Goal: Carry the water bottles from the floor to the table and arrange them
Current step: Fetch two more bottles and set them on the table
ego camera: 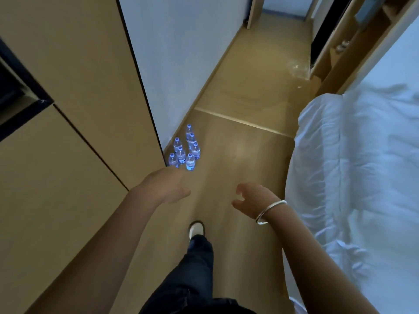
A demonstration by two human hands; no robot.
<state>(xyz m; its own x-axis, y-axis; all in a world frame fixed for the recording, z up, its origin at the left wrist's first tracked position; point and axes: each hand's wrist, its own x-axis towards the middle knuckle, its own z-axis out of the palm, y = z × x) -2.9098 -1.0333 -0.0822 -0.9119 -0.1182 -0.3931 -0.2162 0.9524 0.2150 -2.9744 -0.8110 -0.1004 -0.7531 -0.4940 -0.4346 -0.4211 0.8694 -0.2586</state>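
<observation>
Several clear water bottles (pixel 186 150) with blue caps and labels stand upright in a cluster on the wooden floor, against the corner of a tan cabinet. My left hand (pixel 169 185) hangs just in front of the nearest bottles, fingers loosely curled, holding nothing. My right hand (pixel 250 199), with a silver bangle on its wrist, is out over the bare floor to the right, fingers relaxed and empty. No table is in view.
A tan cabinet (pixel 74 123) fills the left side, with a white wall (pixel 181 55) behind the bottles. A bed with white bedding (pixel 360 168) borders the right. The wooden floor (pixel 244 141) runs ahead as a corridor to a doorway. My leg and white shoe (pixel 196 228) step forward.
</observation>
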